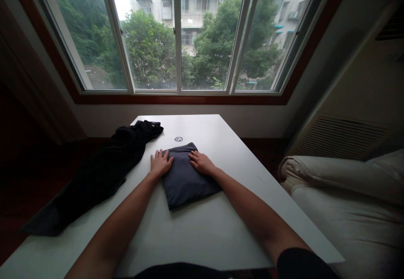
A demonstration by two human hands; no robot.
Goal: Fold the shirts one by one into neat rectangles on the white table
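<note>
A dark grey piece of cloth (186,182), folded into a flat packet, lies on the white table (252,211). My left hand (161,163) rests at its upper left edge, fingers spread, partly on the cloth and partly on the tabletop. On the upper right part of the packet lies my right hand (202,162), its fingers stretched out flat. Neither hand grips anything. What kind of garment the folded cloth is cannot be made out.
A crumpled black garment (104,169) lies along the table's left side and hangs over its edge. Beyond the packet is a round black mark (178,139) on the tabletop. A pale sofa (344,203) stands at the right, a window (179,39) ahead.
</note>
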